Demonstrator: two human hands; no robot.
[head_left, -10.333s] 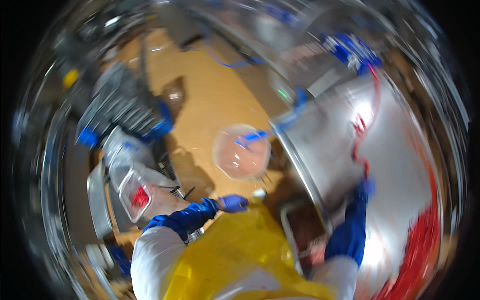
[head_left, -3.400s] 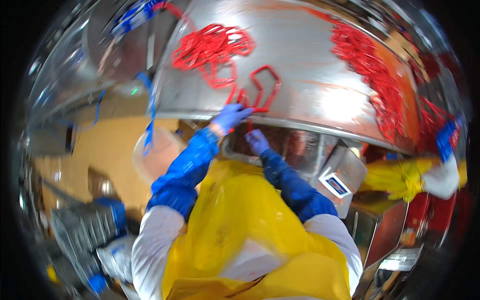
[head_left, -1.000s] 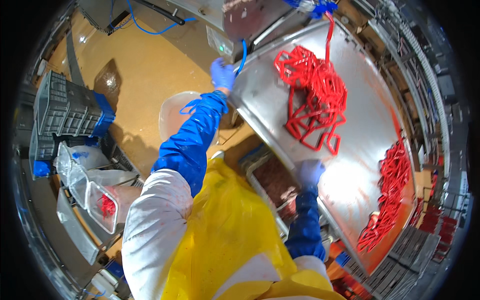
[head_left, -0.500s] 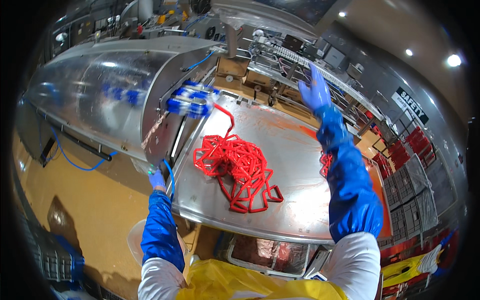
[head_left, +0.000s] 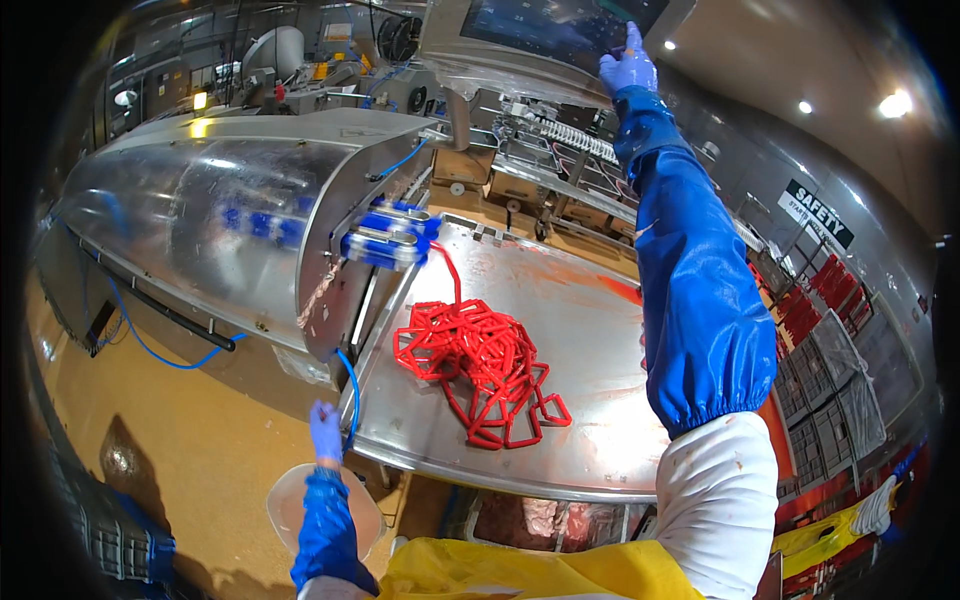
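My right hand (head_left: 630, 70), in a purple glove, reaches up to a screen (head_left: 545, 30) at the top, its index finger stretched out against the screen's right side. It holds nothing. My left hand (head_left: 325, 432), also gloved, hangs beside a blue hose (head_left: 352, 395) left of the table, fingers loosely bent and nothing visible in them. A tangled heap of red sausage links (head_left: 475, 355) lies on the steel table (head_left: 590, 400). One strand runs up from the heap to the blurred blue conveyor parts (head_left: 390, 236) sticking out of the machine.
A clear domed cover (head_left: 200, 200) encloses the machine at left. Below my left hand stands a pale round tub (head_left: 290, 500). A bin of raw meat (head_left: 545, 520) sits under the table's near edge. Grey crates (head_left: 825, 390) are stacked at right, near another person's yellow apron (head_left: 815, 540).
My right hand has risen from above the far side of the table to the screen. My left hand has come away from the machine's lower edge and moved nearer to me.
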